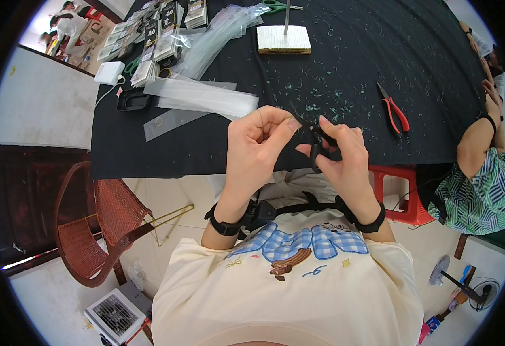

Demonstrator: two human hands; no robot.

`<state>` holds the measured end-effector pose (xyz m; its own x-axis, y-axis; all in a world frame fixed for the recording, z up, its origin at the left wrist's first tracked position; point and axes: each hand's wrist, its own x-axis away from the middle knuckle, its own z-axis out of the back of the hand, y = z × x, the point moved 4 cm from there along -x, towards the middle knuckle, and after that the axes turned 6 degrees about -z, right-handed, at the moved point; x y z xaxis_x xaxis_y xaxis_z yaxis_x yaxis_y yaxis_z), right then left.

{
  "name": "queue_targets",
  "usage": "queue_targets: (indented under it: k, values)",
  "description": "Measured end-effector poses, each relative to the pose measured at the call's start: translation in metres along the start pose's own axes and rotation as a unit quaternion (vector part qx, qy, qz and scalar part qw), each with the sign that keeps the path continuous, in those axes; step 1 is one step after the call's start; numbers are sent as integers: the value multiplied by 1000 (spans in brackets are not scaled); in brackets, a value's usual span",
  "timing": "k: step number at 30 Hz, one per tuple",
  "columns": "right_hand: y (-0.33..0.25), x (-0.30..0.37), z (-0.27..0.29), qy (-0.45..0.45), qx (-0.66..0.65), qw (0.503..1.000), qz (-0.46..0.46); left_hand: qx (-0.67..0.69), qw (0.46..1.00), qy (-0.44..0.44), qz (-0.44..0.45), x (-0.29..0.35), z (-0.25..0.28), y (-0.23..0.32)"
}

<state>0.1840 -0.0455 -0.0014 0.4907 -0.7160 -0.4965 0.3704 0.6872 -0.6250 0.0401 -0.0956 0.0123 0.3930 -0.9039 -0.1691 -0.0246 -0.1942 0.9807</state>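
Note:
My right hand [349, 153] grips a small pair of black-handled scissors [316, 154], with fingers through the loops. The dark blades point up and left toward my left hand [251, 151]. That hand is closed in a pinch, thumb against forefinger. Whatever lies between those fingertips is too small to name; a fine thread-like line shows near the fingers. Both hands are raised over the near edge of the black-covered table [177, 164]. Just beyond the left hand lie clear plastic sleeves [206, 97], and small green scraps [313, 106] are scattered past the scissors.
Red-handled pliers [396, 112] lie at the right. A whitish block [284, 40] with an upright metal rod stands at the back. Packaged cards [148, 57] and a black tray [132, 100] sit at left. Another person's arm [472, 135] rests at the table's right edge.

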Motion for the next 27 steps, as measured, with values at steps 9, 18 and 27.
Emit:
queue_targets:
  k: [9,18,27]
  values:
    - [10,3,1,14,-50,992,-114,-14,1000,11,-3,0,-2,2]
    - [3,2,8,-20,-97,988,-121,3,1000,12,0,1,0,5]
    - [-7,-5,19,-23,-331,919,-212,37,999,-12,-33,2,0,7]
